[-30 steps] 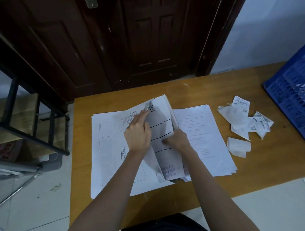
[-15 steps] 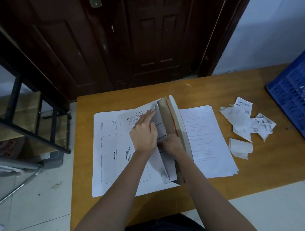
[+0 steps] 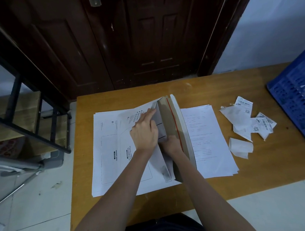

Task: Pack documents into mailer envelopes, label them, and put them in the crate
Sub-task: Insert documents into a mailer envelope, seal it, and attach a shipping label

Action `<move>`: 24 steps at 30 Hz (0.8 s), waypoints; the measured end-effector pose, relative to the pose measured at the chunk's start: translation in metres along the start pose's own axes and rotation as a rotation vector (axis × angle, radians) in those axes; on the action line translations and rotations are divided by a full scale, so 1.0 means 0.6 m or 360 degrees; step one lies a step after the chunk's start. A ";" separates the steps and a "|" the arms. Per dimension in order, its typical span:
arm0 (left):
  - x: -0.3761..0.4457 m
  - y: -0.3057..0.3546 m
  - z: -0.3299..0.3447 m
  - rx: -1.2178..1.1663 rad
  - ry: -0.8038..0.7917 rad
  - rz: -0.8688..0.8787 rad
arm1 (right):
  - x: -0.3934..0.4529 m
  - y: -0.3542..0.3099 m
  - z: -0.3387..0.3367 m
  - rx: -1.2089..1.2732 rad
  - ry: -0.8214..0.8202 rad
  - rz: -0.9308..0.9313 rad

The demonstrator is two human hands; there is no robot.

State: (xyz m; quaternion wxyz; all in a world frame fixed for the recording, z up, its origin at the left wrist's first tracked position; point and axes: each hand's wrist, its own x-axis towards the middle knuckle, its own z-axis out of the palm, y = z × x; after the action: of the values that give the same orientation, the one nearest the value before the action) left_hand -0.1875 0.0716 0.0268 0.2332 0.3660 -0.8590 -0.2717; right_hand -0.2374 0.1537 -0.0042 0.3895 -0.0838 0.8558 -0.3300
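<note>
A white mailer envelope (image 3: pixel 114 154) lies on a stack of mailers at the table's left-middle. Its mouth is lifted open, and the brown flap (image 3: pixel 178 124) with a red strip stands upright on the right. My left hand (image 3: pixel 144 132) lies on the raised front panel with fingers straight, holding the mouth apart. My right hand (image 3: pixel 171 144) reaches into the opening, its fingers hidden inside with a printed document (image 3: pixel 160 125). A stack of documents (image 3: pixel 208 140) lies to the right. Loose labels (image 3: pixel 252 124) lie farther right, near the blue crate (image 3: pixel 300 107).
The wooden table (image 3: pixel 226 188) ends close to my body, with tiled floor below. A dark door (image 3: pixel 150 33) stands behind the table. A black metal frame (image 3: pixel 20 111) and cardboard stand on the left. The crate sits at the table's right edge.
The mailer's flap has swung upright, showing its brown inside and red strip. My right hand has pushed the document deeper into the opening. My left hand stays on the front panel.
</note>
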 end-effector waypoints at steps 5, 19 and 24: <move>-0.001 -0.003 0.002 -0.0011 0.0003 -0.0049 | -0.001 -0.004 -0.005 -0.0137 -0.0122 -0.0010; 0.014 -0.023 -0.007 -0.0092 0.0122 -0.0119 | -0.005 -0.016 -0.080 -0.0343 0.0768 -0.0154; 0.016 -0.024 -0.004 -0.0101 0.0019 -0.0110 | 0.009 -0.024 -0.102 -0.0485 0.0438 -0.0063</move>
State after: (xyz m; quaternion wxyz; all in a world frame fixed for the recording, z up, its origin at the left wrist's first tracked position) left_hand -0.1848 0.0554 0.0216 0.2401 0.3896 -0.8354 -0.3045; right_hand -0.2868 0.1712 0.0308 0.2449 -0.1127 0.9392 -0.2127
